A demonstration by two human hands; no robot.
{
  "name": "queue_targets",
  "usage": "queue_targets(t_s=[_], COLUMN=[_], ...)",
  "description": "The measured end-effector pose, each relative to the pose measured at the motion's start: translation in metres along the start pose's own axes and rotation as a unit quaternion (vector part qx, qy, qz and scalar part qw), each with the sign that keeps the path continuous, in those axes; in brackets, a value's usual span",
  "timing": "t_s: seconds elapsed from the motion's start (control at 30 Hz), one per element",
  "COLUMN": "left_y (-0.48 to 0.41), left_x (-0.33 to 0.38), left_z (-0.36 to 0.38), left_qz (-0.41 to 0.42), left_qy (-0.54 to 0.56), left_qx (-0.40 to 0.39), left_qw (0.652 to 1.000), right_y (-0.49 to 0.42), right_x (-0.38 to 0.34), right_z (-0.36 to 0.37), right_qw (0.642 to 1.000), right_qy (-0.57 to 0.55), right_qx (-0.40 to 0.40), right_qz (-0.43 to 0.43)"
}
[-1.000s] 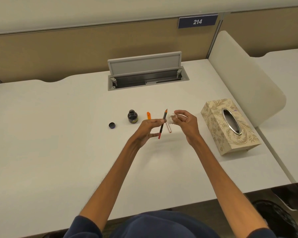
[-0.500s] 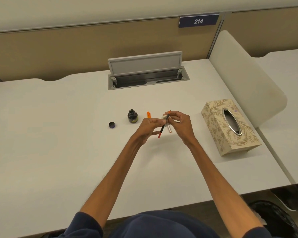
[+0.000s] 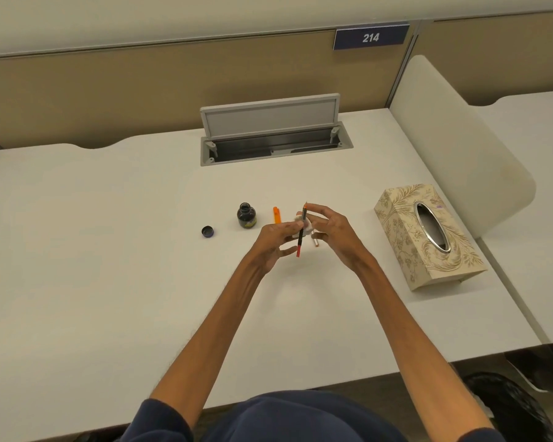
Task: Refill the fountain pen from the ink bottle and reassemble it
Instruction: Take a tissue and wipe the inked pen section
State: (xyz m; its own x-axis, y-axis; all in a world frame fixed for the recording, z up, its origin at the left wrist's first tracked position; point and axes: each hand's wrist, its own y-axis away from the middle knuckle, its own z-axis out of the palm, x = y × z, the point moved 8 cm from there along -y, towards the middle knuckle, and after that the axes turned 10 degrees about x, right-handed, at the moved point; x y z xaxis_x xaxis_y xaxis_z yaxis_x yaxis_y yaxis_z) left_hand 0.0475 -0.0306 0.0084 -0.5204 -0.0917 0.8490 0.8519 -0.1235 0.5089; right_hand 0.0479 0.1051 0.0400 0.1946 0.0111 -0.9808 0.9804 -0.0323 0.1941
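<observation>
Red-and-black pen section (image 3: 301,232) pinched upright between both hands (image 3: 276,242).

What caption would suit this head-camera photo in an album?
Both hands wipe a fountain pen section with tissue beside the open ink bottle.
</observation>
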Motion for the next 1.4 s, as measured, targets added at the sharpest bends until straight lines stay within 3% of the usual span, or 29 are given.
queue_targets(t_s=[0.23,0.47,0.67,0.77,0.93,1.13,1.27,1.4], left_y=[0.0,0.005,0.003,0.001,-0.005,-0.005,-0.004,-0.005], left_x=[0.002,0.013,0.016,0.019,0.014,0.008,0.003,0.005], left_z=[-0.001,-0.003,-0.009,-0.012,-0.019,-0.023,-0.026,-0.03], left_qz=[0.017,0.05,0.092,0.092,0.07,0.049,0.024,0.021], left_qy=[-0.006,-0.065,-0.098,-0.091,-0.029,-0.004,0.014,0.037], left_qx=[0.021,-0.025,-0.003,0.022,0.047,0.054,0.052,0.054], left_qw=[1.0,0.996,0.991,0.991,0.996,0.997,0.998,0.998], right_y=[-0.001,-0.002,-0.008,-0.015,-0.027,-0.03,-0.029,-0.021], right_x=[0.001,-0.007,-0.005,0.007,0.054,0.079,0.078,0.074], right_z=[-0.004,-0.002,-0.005,-0.017,-0.042,-0.039,-0.031,-0.024], right_qw=[0.994,0.996,0.996,0.993,0.959,0.903,0.887,0.895], right_qy=[0.039,0.048,0.078,0.083,0.213,0.381,0.405,0.383], right_qx=[0.105,0.074,0.021,0.063,0.175,0.197,0.222,0.227], right_qz=[-0.003,0.015,0.03,0.052,0.061,0.032,0.021,0.03])
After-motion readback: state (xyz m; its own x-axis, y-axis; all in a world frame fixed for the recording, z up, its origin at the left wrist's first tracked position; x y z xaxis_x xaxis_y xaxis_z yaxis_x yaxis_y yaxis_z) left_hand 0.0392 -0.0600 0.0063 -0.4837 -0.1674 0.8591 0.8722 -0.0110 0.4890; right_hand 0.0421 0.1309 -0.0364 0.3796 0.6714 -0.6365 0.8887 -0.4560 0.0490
